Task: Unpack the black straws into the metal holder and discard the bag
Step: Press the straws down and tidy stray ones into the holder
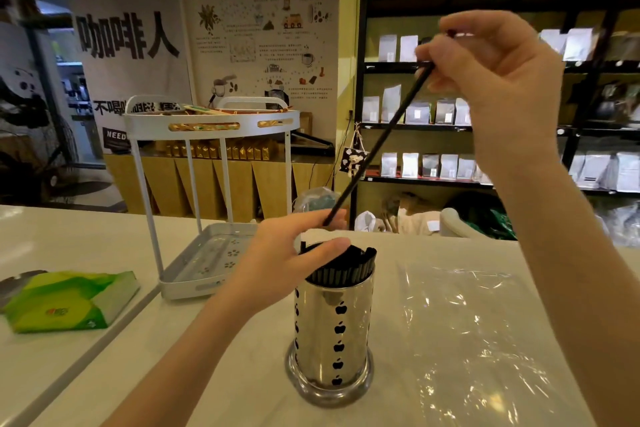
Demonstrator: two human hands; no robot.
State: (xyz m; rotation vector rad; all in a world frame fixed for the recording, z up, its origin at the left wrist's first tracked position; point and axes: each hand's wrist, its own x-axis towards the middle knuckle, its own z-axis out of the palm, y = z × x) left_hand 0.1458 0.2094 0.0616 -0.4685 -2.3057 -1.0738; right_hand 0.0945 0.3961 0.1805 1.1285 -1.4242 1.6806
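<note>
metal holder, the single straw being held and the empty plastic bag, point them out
metal holder [332, 333], head view, shiny side wall
single black straw [377, 146], head view, mid-shaft
clear plastic bag [478, 340], head view, flat middle

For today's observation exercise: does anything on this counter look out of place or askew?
One black straw slants steeply, pinched high by the right hand, while the rest stand in the metal holder steadied by the left hand. The clear bag lies flat beside it, not yet discarded.
</note>
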